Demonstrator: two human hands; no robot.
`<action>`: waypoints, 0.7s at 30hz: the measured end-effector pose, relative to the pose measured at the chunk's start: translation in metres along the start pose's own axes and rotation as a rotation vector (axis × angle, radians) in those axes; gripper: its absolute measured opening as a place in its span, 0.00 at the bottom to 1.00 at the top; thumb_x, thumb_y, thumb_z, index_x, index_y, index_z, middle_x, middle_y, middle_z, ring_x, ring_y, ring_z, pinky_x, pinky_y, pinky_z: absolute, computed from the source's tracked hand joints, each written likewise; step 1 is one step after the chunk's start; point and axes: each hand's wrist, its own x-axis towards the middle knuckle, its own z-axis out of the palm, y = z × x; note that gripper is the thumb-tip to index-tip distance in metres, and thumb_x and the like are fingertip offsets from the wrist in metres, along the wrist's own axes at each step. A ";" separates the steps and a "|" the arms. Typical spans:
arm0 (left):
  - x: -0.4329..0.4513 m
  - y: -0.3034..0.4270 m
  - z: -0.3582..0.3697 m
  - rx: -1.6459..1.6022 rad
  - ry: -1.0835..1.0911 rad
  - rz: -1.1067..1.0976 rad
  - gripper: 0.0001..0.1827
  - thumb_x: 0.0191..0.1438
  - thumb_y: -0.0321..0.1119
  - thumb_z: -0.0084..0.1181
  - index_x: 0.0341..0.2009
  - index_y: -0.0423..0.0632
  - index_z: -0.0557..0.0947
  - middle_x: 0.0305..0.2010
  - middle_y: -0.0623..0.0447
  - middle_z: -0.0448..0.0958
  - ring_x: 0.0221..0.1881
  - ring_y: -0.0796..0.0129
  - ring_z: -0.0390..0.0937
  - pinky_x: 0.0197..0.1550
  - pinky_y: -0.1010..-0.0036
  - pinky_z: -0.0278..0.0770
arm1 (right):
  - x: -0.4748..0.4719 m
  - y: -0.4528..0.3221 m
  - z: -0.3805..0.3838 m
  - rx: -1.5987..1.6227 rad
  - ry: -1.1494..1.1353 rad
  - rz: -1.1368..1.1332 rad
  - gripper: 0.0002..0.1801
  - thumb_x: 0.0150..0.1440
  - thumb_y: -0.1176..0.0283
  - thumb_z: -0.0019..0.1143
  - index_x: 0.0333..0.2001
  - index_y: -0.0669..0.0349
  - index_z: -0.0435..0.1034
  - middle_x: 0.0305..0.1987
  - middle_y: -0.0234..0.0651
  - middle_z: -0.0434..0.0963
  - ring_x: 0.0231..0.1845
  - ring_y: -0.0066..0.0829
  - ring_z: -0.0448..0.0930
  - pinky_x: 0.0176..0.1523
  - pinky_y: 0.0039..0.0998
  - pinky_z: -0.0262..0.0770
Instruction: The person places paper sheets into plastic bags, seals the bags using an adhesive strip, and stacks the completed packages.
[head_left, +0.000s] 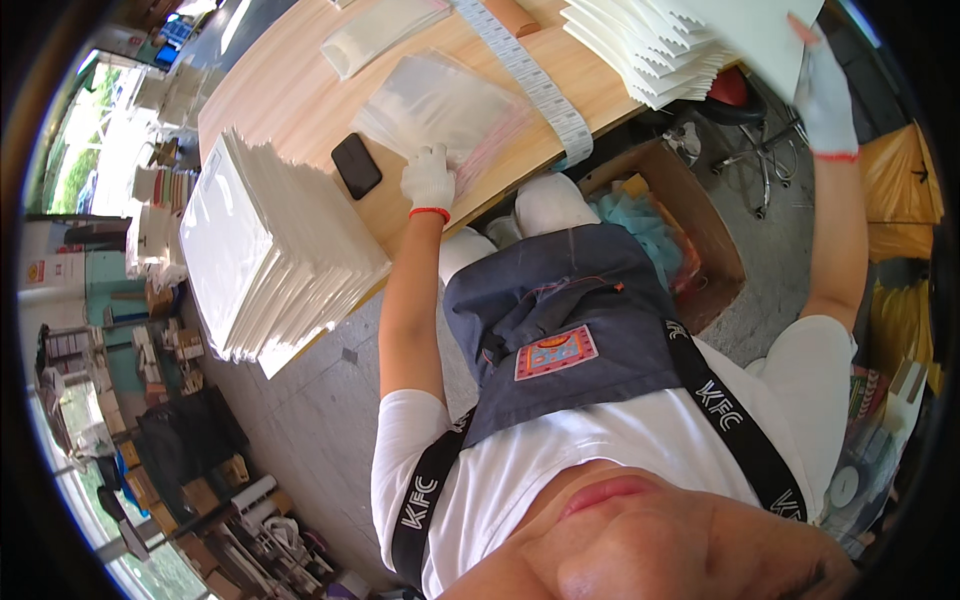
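My left hand (429, 178), in a white knit glove with a red cuff, rests on the near edge of a pile of clear plastic bags (450, 109) on the wooden table. My right hand (825, 97), gloved likewise with a bare fingertip showing, is raised at the upper right. It grips the edge of a white sheet (757, 37), blurred and partly out of view. Below that sheet stands a stack of white sheets or booklets (652, 56) with uneven edges. A tall stack of plastic-covered white packs (277, 247) stands at the table's left corner.
A black phone (356, 166) lies between the left stack and the bags. A strip of printed labels (536, 82) runs across the table (270, 90) and hangs over its edge. Under the table is a cardboard box (712, 277) with plastic scraps; a wheeled chair (750, 127) stands beyond.
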 end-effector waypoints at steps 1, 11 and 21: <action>0.007 0.002 0.003 -0.011 -0.002 -0.001 0.12 0.46 0.41 0.54 0.37 0.56 0.76 0.40 0.53 0.75 0.43 0.56 0.75 0.39 0.62 0.76 | -0.011 0.014 -0.010 -0.060 -0.121 0.119 0.21 0.60 0.65 0.45 0.55 0.63 0.61 0.44 0.35 0.74 0.42 0.23 0.77 0.44 0.24 0.75; -0.003 -0.014 0.017 -0.201 0.149 -0.091 0.07 0.46 0.38 0.53 0.33 0.56 0.76 0.36 0.54 0.75 0.39 0.58 0.75 0.35 0.61 0.74 | -0.110 0.230 0.014 0.425 -0.560 0.940 0.31 0.50 0.72 0.52 0.58 0.68 0.55 0.49 0.43 0.72 0.38 0.25 0.80 0.33 0.19 0.80; 0.003 -0.015 0.001 -0.457 0.279 -0.011 0.09 0.47 0.31 0.51 0.35 0.58 0.78 0.36 0.55 0.76 0.29 0.59 0.76 0.30 0.64 0.72 | -0.153 0.299 0.026 0.600 -0.058 0.809 0.25 0.55 0.74 0.51 0.57 0.62 0.59 0.52 0.37 0.71 0.49 0.28 0.75 0.48 0.26 0.76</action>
